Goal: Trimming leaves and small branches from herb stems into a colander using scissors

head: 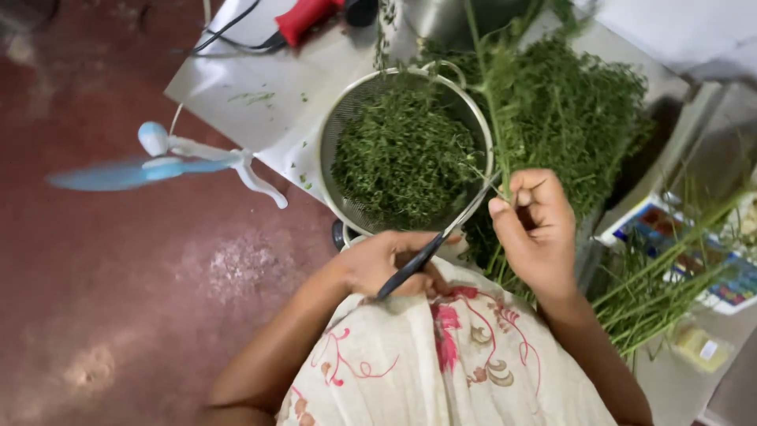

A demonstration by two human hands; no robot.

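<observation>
Herb pile (576, 110) fills upper right of frame on bench (236, 87). Metal strainer (335, 138) at centre, heaped with cut leaves. I judge step: trimming leaves off stalk into strainer. My right hand (540, 233) pinches herb stalk (493, 126) upright at strainer's right rim. My left hand (382, 264) closed round scissors (422, 256), blades toward stalk. Next move calls for blades closing just beside pinch.

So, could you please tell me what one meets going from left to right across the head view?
Blue fan → metal strainer of cut greens → right hand holding a herb stem → colourful printed packet.
</observation>
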